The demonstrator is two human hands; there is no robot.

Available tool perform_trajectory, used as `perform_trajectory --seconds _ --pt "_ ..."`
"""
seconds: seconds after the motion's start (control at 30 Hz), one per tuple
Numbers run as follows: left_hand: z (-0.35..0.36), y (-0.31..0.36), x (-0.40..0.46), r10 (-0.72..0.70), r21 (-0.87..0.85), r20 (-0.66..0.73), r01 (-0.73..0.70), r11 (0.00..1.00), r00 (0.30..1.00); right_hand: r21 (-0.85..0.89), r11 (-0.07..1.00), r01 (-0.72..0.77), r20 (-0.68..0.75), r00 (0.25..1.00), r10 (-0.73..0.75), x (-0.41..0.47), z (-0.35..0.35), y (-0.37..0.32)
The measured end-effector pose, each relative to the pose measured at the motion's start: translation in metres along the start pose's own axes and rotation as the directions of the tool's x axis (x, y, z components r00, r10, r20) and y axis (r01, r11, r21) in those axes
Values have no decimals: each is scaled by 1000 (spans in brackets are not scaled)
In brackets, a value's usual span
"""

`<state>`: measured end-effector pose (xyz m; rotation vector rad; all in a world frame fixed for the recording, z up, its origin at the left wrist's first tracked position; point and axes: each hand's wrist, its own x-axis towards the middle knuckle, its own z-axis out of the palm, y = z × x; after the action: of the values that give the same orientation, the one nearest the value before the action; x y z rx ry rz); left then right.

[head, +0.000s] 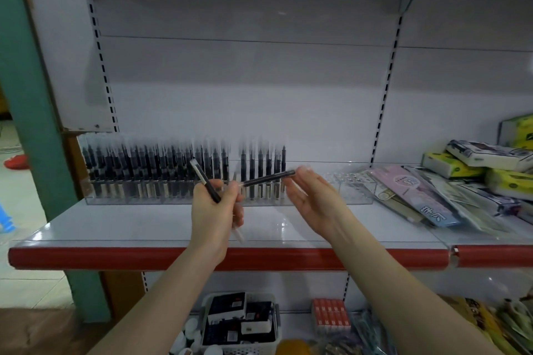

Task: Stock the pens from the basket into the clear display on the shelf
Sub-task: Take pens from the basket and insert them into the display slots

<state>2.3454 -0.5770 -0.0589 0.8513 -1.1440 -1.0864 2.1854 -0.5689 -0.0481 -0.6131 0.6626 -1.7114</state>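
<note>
White shelf [144,228] with the clear display [184,190] mostly full; left hand [216,210] grips spare pens [205,180], right hand [313,196] pinches one pen [268,179] off them, probably for a free slot.

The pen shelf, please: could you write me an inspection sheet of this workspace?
Surface: white shelf with red front edge.
Job's things: clear display packed with upright pens at left, empty holes at right; white basket below.
Clutter: packets and boxes at right.
Grips: left hand holds several pens; right hand takes a black pen by its tip.
Cables: nothing seen.
Surroundings: green pillar, tiled floor.
</note>
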Motion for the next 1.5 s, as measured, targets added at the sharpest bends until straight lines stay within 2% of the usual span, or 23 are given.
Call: perform_trajectory --seconds 0.1,0.23,0.37,0.47,0.63,0.77,1.03,1.5 --pt "-2 6 1 -42 17 21 42 999 999 -53 993 104 -146 983 -110 7 -3 -15" --pt "-4 16 0 -52 12 53 51 999 997 -261 923 283 -298 886 -356 18 -2 -34" --pt "-5 19 -1 68 85 86 -76 993 994 -417 804 423 -260 792 -552 30 -1 -46" --pt "-7 20 2 115 86 93 -123 989 989 -542 718 437 -183 772 -608 37 0 -47" --pt "-8 21 5 57 -6 102 -57 998 993 -697 579 423 -52 776 -628 49 7 -43" --pt "-9 17 4 15 -55 97 -9 998 995 -754 510 414 20 790 -613 56 9 -37" --pt "-10 13 2 48 -61 142 -40 997 989 -841 376 390 137 824 -550 73 14 -24" --pt "-16 3 5 24 -64 113 -17 998 993 -913 304 271 117 890 -441 87 8 -16"
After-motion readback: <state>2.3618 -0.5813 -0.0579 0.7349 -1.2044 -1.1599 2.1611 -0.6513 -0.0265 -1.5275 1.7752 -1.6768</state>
